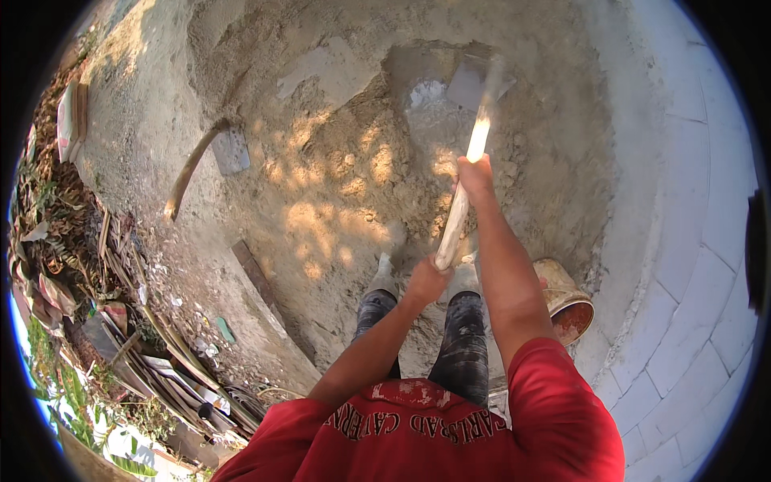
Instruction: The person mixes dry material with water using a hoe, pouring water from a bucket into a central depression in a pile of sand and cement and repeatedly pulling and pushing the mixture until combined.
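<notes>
My left hand (428, 281) is closed round the near end of a hoe's pale wooden handle (454, 226), just in front of my legs. Farther up the same handle, my right hand (476, 178) grips it. The handle slants away toward the far right, where its upper part is slightly blurred. At its far end the flat grey hoe blade (467, 87) rests in or just over a wet hollow (427, 120) in the sandy mix. A whitish puddle (426, 92) shines beside the blade.
A second hoe (193, 165) with a curved handle lies at the left. A dirty bucket (564, 301) lies tipped by my right arm. A board (261, 277) edges the mix at lower left; scrap wood (173, 361) and leaves lie beyond. Grey block paving (683, 249) borders the right.
</notes>
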A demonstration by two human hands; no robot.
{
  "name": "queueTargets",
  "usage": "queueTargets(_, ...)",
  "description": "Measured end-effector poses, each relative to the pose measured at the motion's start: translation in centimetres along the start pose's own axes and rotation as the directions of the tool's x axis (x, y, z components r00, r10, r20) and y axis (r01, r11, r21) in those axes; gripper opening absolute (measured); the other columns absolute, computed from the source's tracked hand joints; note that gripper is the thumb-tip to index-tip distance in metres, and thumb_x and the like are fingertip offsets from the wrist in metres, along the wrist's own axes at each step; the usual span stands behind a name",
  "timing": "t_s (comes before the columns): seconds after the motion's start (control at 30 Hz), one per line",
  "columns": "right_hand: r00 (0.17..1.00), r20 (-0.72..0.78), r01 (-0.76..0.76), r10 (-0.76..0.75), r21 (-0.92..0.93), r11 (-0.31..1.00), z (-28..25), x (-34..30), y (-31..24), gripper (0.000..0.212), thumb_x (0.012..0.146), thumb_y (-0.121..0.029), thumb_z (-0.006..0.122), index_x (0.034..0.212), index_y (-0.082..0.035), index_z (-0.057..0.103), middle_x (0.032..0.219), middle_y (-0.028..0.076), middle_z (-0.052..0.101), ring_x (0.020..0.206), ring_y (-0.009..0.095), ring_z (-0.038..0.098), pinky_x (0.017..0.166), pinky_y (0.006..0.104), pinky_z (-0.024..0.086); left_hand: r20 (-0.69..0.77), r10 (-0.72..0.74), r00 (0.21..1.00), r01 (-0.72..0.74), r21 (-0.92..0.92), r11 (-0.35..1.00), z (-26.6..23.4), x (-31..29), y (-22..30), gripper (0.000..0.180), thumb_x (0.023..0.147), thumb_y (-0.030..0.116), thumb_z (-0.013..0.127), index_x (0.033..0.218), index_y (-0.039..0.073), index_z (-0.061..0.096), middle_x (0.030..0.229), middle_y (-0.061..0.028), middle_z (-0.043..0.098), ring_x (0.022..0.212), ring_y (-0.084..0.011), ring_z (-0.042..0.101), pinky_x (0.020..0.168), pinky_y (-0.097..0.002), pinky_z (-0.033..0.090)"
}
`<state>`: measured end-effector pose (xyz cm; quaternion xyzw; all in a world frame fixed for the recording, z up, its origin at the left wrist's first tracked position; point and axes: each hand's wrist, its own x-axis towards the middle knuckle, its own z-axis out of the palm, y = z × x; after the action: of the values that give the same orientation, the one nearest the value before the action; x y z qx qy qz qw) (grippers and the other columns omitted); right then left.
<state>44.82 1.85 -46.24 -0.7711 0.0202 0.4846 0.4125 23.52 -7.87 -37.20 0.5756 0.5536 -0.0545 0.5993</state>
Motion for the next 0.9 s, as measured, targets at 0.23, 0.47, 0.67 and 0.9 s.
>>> queueTargets(0.23, 0.939, -0.006, -0.328, 0.344, -0.326, 0.887, 2.0, -8.9, 14.1, 0.045, 0.088, -0.012, 0.064, 0.119, 0.006, 0.037, 0.079, 0.02, 0.064, 0.053, 0.026, 0.065, 0.044, 0.0388, 0.055, 0.21, -0.541, 0.814, 0.571, -0.119, 0.812, 2.8, -11.7, -6.2, 0.036, 0.083, 0.025, 0.07, 0.101, -0.005, 0.061, 0.064, -0.0115, 0.064, 0.045, -0.0179, 0.061, 0.043, -0.0345, 0.05)
queueTargets(0.47, 0.981, -0.056, -0.195, 0.187, -0.252, 0.948, -4.4, -12.0, 26.3, 0.039, 0.088, -0.011, 0.061, 0.117, 0.001, 0.039, 0.069, 0.012, 0.058, 0.047, 0.022, 0.059, 0.039, 0.0367, 0.049, 0.101, -0.514, 0.852, 0.489, 0.201, 0.849, 8.3, -19.0, -7.1, 0.044, 0.081, 0.029, 0.072, 0.116, 0.004, 0.062, 0.092, -0.0223, 0.072, 0.087, -0.0391, 0.071, 0.077, -0.0472, 0.056)
queueTargets(0.67, 0.99, 0.033, -0.143, 0.141, 0.086, 0.986, -2.2, -10.6, 9.4, 0.038, 0.088, -0.011, 0.06, 0.118, 0.001, 0.04, 0.067, 0.009, 0.056, 0.044, 0.02, 0.056, 0.04, 0.0352, 0.047, 0.035, -0.278, 0.96, 0.266, 0.197, 0.944, 4.4, -11.2, -7.7, 0.04, 0.085, 0.027, 0.071, 0.117, 0.004, 0.061, 0.096, -0.0275, 0.069, 0.091, -0.0454, 0.068, 0.08, -0.0515, 0.053)
queueTargets(0.9, 0.989, 0.015, -0.144, 0.144, 0.015, 0.989, 5.5, -0.2, 6.9, 0.033, 0.089, -0.015, 0.063, 0.105, 0.007, 0.045, 0.061, 0.012, 0.058, 0.046, 0.023, 0.061, 0.042, 0.0374, 0.051, 0.076, -0.185, 0.98, 0.157, 0.275, 0.948, -4.6, -0.6, -3.5, 0.047, 0.083, 0.026, 0.071, 0.119, -0.001, 0.059, 0.089, -0.0276, 0.069, 0.087, -0.0456, 0.068, 0.076, -0.05, 0.054)
